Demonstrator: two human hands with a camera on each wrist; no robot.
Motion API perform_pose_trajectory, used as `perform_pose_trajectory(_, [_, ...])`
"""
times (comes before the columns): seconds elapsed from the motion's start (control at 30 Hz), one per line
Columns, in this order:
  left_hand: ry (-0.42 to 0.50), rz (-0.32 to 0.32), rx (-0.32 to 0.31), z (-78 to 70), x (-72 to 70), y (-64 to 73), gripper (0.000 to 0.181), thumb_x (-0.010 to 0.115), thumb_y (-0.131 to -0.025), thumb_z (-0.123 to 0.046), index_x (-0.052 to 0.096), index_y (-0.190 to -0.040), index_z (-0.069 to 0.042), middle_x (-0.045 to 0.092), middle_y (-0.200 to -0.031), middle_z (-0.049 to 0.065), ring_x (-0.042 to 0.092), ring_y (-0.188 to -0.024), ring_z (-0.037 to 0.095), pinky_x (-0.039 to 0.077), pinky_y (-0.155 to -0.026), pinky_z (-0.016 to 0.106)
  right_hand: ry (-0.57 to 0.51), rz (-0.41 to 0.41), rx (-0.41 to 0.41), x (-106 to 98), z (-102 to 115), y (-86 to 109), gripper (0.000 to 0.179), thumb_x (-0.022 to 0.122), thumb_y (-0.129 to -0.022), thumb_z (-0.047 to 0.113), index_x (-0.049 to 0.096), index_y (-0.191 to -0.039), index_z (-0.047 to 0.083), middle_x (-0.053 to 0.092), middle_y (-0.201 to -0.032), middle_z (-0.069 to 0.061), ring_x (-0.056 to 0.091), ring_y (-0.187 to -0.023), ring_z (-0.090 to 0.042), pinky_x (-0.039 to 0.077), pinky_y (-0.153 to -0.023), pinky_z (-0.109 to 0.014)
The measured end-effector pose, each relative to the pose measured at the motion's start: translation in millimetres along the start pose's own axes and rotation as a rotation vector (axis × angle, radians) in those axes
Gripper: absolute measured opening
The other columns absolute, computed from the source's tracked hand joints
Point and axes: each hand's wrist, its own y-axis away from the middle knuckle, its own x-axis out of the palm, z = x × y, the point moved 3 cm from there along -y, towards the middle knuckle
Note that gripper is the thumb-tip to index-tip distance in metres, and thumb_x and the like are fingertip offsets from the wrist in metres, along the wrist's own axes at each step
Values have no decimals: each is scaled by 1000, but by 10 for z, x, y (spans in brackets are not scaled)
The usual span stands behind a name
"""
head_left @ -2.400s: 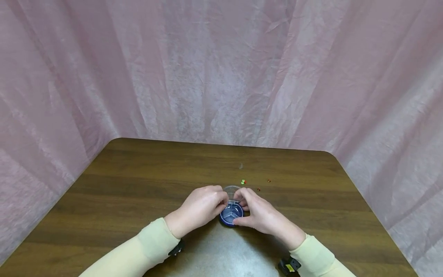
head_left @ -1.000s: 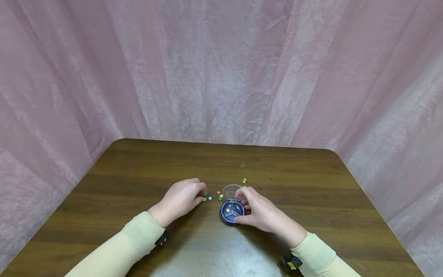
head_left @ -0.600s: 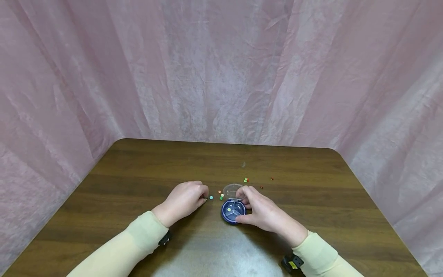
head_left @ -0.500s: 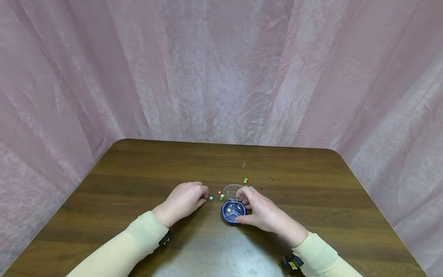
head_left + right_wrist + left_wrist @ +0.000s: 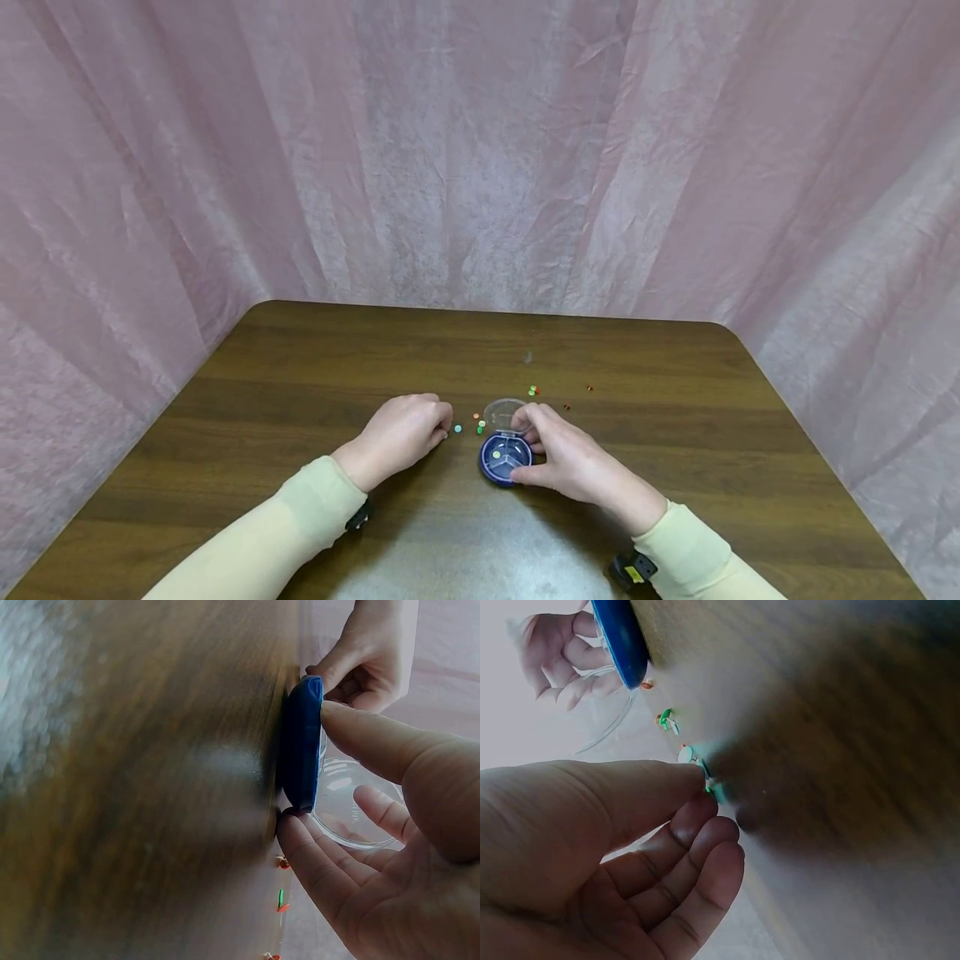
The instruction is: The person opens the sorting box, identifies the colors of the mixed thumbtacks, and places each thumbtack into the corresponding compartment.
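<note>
A pink curtain [image 5: 480, 158] fills the upper half of the frame. Below it spreads a brown table [image 5: 300, 350]; it looks hard and smooth, so a dropped piece would likely skid. Your left hand [image 5: 401, 433], left of lower middle, has thumb and index tips brought together low over the wood. Your right hand [image 5: 561, 454], right of lower middle, grips the case, thumb on the near rim; a sudden squeeze or twist there could tip it. The blue case [image 5: 513, 457] sits at lower middle, between your hands. Its clear lid [image 5: 499, 413] stands open toward the top of the frame, overlapped by your right fingers, which could knock it down. Smallest come the pieces: a yellow piece [image 5: 496, 454] inside the case, at its left, which tipping could spill; a blue piece [image 5: 457, 428] just beside your left fingertips, easily nudged away; and, at those tips, a green piece [image 5: 709, 790]. I cannot tell whether it is pinched; a shallow hold could let it slip.
</note>
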Motion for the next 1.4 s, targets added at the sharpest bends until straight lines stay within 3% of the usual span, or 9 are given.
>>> perform_pose_trajectory(0.3, [-11,-12,-13,4,22,-1,21,85,-87,0,71,-80,-15,66,-79,-3,67,-71,17,59,-66,38,7,7,13,0,-8,1,56,96,-88,13,58,-128,8,62,-129,-10,70,-113,-27,61,-98,-38])
perform_pose_trajectory(0.47, [118,22,-108,30,-4,-18,21,84,-94,-6,71,-83,-18,64,-81,-8,60,-72,11,55,-68,33,12,6,15,11,-5,-1,56,97,-87,13,59,-128,8,62,-128,-10,70,-112,-27,62,-98,-38])
perform_pose_trajectory(0.63, [496,36,-225,74,-89,-53,13,78,-101,-10,74,-91,-16,64,-82,-11,58,-76,8,50,-71,29,7,2,22,7,2,-6,56,97,-87,14,59,-127,8,62,-127,-8,70,-112,-26,62,-98,-37])
perform_pose_trajectory(0.83, [1314,43,-390,74,-132,-49,6,70,-109,-10,74,-109,-5,69,-93,6,66,-84,18,59,-81,32,3,5,21,4,11,-5,56,97,-87,15,59,-128,8,62,-127,-7,70,-112,-26,62,-98,-39])
perform_pose_trajectory(0.97, [1735,-1,-387,16,-170,-40,11,62,-112,-6,72,-110,-9,68,-95,2,66,-87,14,58,-82,26,2,2,18,3,12,-3,56,97,-87,15,59,-127,8,62,-126,-8,70,-112,-26,62,-98,-39])
perform_pose_trajectory(1.07, [1890,-14,-340,-40,-228,-31,17,57,-114,-6,72,-110,-13,68,-97,0,64,-88,13,56,-81,24,0,2,16,3,16,-2,56,97,-87,15,59,-128,8,62,-127,-8,70,-112,-26,62,-98,-39])
perform_pose_trajectory(1.17, [1958,-15,-275,-92,-288,-25,19,55,-115,-7,72,-112,-15,66,-98,0,63,-90,13,55,-82,24,-3,2,14,5,17,-2,56,97,-87,15,59,-128,8,62,-128,-8,70,-112,-26,62,-97,-38])
perform_pose_trajectory(1.3, [1973,-12,-203,-138,-335,-25,19,55,-116,-8,72,-113,-15,64,-98,0,61,-91,14,54,-83,25,-8,1,14,6,16,-2,56,97,-87,14,59,-128,7,62,-128,-9,70,-112,-27,62,-98,-38])
perform_pose_trajectory(1.4, [1924,-5,-199,-161,-340,-33,18,55,-115,-7,72,-112,-13,65,-97,0,62,-90,14,54,-83,25,-6,1,12,6,16,-6,56,97,-87,13,59,-128,7,62,-128,-9,70,-112,-27,62,-98,-37])
